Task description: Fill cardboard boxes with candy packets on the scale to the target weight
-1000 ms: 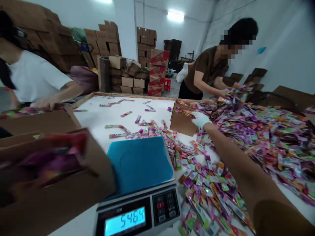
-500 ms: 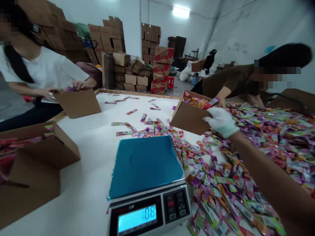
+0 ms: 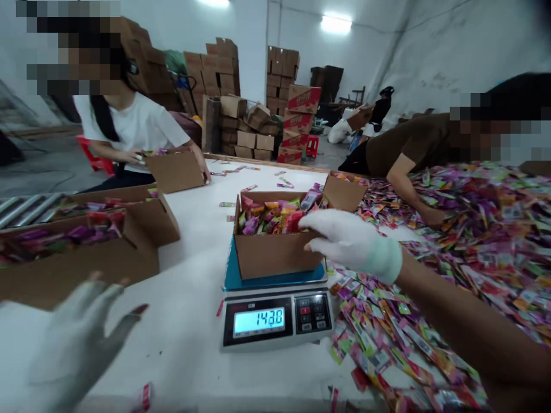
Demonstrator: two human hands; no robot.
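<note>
Filled box: moved since half a second ago, from the table's far right onto the scale's blue plate, while your left hand came into view.
Left hand: hung blurred over the white table, gloved, fingers spread, holding nothing.
Scale: faced you, its lit display reading about 143.0, digits partly smeared.
Right hand: gripped the filled box at its right end, your fingers over the rim, thumb against the near wall.
Left boxes: stood near your left hand, packets inside.
Loose packets: lay heaped to the scale's right.
Co-workers: one in a white shirt held another box; one in a brown top reached into the heap.
Stacked cartons: stood beyond the table.
</note>
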